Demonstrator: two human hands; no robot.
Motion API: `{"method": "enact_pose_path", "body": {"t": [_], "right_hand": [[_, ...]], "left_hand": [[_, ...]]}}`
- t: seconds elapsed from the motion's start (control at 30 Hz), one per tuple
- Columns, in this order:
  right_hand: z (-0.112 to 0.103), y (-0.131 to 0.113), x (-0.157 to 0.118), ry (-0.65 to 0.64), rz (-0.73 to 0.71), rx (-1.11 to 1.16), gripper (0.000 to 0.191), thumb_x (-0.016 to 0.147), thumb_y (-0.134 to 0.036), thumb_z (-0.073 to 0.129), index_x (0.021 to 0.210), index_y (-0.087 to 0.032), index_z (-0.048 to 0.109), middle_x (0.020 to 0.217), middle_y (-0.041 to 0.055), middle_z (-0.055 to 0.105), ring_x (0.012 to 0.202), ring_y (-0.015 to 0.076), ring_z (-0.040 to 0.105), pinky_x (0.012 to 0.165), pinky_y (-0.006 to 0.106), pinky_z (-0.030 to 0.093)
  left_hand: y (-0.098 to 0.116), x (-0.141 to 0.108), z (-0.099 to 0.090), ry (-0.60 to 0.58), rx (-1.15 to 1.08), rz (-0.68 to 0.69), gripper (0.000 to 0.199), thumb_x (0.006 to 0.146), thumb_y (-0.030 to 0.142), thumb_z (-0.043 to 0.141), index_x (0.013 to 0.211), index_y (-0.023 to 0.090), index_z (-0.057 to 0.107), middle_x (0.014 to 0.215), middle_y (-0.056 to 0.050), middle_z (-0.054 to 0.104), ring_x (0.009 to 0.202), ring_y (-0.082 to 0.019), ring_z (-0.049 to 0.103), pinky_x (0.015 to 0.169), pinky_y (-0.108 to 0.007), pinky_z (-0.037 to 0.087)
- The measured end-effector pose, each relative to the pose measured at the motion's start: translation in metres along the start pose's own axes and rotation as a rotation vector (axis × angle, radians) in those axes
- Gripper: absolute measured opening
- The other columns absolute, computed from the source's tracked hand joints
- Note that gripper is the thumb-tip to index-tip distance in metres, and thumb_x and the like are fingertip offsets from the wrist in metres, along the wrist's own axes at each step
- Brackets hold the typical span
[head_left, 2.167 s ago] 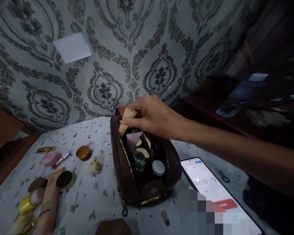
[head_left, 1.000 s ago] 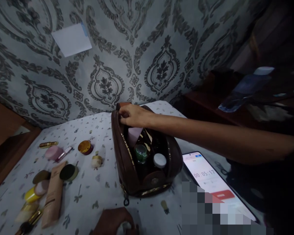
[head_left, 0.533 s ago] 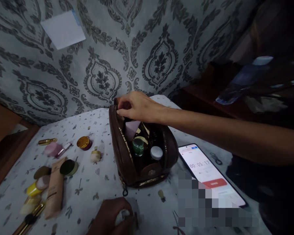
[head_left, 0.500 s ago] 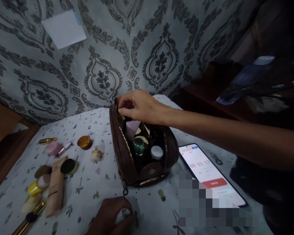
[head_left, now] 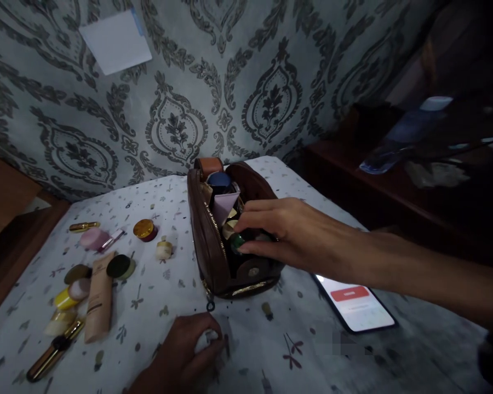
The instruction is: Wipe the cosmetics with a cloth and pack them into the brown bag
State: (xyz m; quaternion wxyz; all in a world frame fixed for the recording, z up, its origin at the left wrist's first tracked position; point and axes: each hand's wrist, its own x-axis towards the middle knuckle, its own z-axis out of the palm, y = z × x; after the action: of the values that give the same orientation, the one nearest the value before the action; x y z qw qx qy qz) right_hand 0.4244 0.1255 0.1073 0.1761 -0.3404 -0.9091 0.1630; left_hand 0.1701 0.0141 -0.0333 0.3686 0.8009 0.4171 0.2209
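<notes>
A brown leather bag (head_left: 205, 241) stands unzipped on the patterned cloth. My right hand (head_left: 285, 224) reaches into its near half from the right, thumb and fingers closed round a green-lidded jar (head_left: 237, 243). Behind that jar in the bag are a lilac tube (head_left: 224, 207), a blue-lidded round container (head_left: 219, 180) and gold-coloured items, partly hidden. In front of the bag, my left hand (head_left: 189, 347) rests on the cloth, curled round a small white object (head_left: 206, 340), mostly covered by the fingers; its kind is unclear.
Loose cosmetics lie left of the bag: a beige tube (head_left: 98, 306), a dark-lidded jar (head_left: 120, 266), an amber-lidded jar (head_left: 145, 230), a small cream jar (head_left: 164, 250) and a gold-and-black tube (head_left: 51, 355). A lit phone (head_left: 357, 309) lies right. A plastic bottle (head_left: 406, 134) is farther back.
My right hand has moved from the bag's far end toward its near end, onto the green-lidded jar, uncovering the blue lid. Its forearm now covers part of the phone. My left hand stays curled.
</notes>
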Motion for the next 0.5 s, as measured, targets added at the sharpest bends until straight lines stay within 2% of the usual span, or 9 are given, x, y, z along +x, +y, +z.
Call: {"method": "enact_pose_path", "body": {"t": [0.17, 0.3, 0.5], "right_hand": [[0.001, 0.003, -0.010, 0.052, 0.031, 0.016, 0.015, 0.086, -0.023, 0.068, 0.100, -0.020, 0.069, 0.092, 0.0040, 0.068, 0.075, 0.0146, 0.063, 0.063, 0.025, 0.044], [0.002, 0.004, -0.007, 0.010, 0.044, 0.005, 0.024, 0.083, -0.020, 0.069, 0.107, -0.021, 0.067, 0.096, 0.0042, 0.068, 0.078, 0.0157, 0.064, 0.064, 0.025, 0.045], [0.004, 0.003, 0.004, -0.007, 0.027, 0.034, 0.022, 0.085, -0.016, 0.065, 0.107, -0.021, 0.065, 0.101, 0.0050, 0.069, 0.085, 0.0173, 0.064, 0.071, 0.027, 0.046]], "left_hand": [[0.002, 0.001, 0.000, 0.013, 0.001, 0.006, 0.018, 0.094, 0.028, 0.052, 0.082, 0.020, 0.061, 0.075, -0.001, 0.069, 0.070, -0.014, 0.066, 0.070, -0.019, 0.049], [0.003, 0.002, 0.000, 0.018, 0.004, 0.010, 0.018, 0.095, 0.028, 0.051, 0.082, 0.020, 0.061, 0.075, -0.001, 0.070, 0.070, -0.014, 0.066, 0.069, -0.019, 0.049], [0.001, 0.002, 0.000, 0.017, 0.015, 0.004, 0.021, 0.095, 0.031, 0.050, 0.082, 0.019, 0.063, 0.075, -0.002, 0.070, 0.068, -0.014, 0.066, 0.070, -0.020, 0.050]]}}
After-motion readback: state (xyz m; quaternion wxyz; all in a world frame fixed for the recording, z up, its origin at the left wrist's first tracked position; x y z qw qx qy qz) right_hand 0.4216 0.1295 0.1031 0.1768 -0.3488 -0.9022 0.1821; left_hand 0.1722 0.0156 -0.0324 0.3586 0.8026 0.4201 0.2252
